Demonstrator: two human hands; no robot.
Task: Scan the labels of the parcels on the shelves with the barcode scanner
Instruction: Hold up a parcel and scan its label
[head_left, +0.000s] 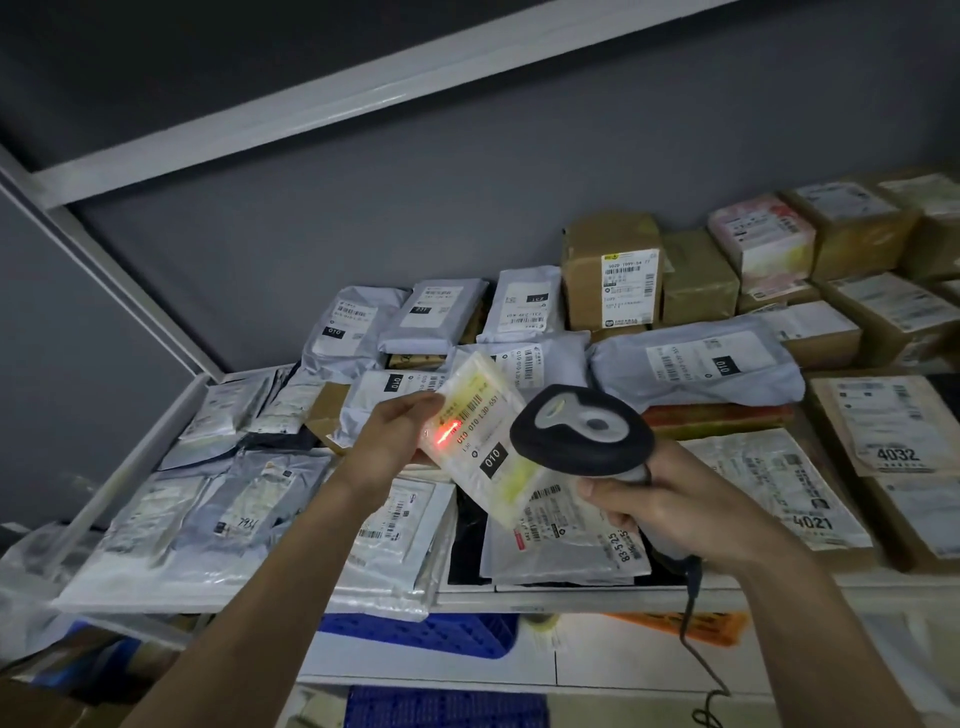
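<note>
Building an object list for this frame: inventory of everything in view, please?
Small clear plastic parcel with white label: one, held up over the shelf, red scan light on its label.
Black and grey handheld barcode scanner: one, corded, aimed at that parcel.
Grey plastic mailer parcels: many, across left and middle of shelf.
Brown cardboard box parcels: several, stacked back right.
White metal shelf: one, front edge below the parcels.
Blue plastic crate: one, on the level below.
Left hand: pinches the parcel's left edge.
Right hand: grips the scanner handle.
</note>
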